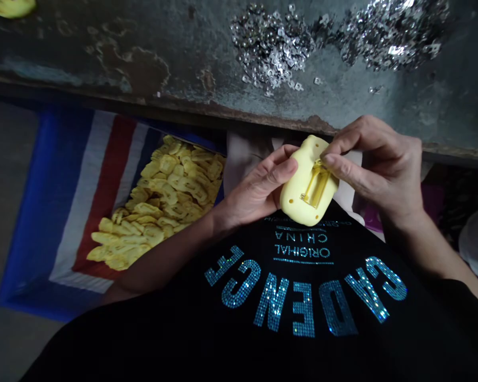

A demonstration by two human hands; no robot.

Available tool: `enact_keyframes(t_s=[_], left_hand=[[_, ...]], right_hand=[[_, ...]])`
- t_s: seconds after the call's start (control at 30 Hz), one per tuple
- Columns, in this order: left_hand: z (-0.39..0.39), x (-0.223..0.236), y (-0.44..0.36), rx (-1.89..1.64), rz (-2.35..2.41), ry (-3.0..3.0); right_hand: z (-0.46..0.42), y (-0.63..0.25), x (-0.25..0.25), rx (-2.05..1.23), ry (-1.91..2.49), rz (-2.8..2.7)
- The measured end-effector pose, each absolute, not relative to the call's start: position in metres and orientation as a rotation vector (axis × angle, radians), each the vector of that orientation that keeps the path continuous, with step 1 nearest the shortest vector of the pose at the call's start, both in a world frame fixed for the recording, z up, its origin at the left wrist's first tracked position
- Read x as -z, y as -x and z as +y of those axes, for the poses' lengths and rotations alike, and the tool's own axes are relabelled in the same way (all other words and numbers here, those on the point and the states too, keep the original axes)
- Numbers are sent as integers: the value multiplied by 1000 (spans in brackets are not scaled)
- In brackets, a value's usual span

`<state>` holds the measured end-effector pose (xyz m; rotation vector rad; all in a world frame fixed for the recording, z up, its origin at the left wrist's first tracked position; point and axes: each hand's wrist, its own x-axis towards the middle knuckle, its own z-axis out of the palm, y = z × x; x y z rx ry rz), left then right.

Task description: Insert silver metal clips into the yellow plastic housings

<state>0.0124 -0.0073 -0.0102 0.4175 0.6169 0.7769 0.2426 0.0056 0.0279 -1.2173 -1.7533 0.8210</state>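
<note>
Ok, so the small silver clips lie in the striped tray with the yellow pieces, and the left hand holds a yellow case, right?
No: in the head view the silver clips lie on the metal tabletop, not in the striped tray with the yellow pieces. The left hand does hold a yellow case.

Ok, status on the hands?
Left hand cradling yellow plastic casing. Right hand pinching at its yellow insert. Pile of yellow casings off to the left, nothing in the way.
</note>
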Motion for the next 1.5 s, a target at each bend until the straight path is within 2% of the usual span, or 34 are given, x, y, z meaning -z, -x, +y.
enact_keyframes(t_s=[0.2,0.57,1.13,1.5], left_hand=[[-6,11,-14,-805,585,-419],[-7,16,-13,-801,578,-411],[-10,11,-14,-818,559,-416],[-11,9,-16,-780,626,-461]], right_hand=[[3,-247,-33,-806,1172,-1761],[1,-253,-32,-517,1079,-2037],[8,-246,-31,-948,1156,-1753],[8,-251,-29,-955,1133,-1814]])
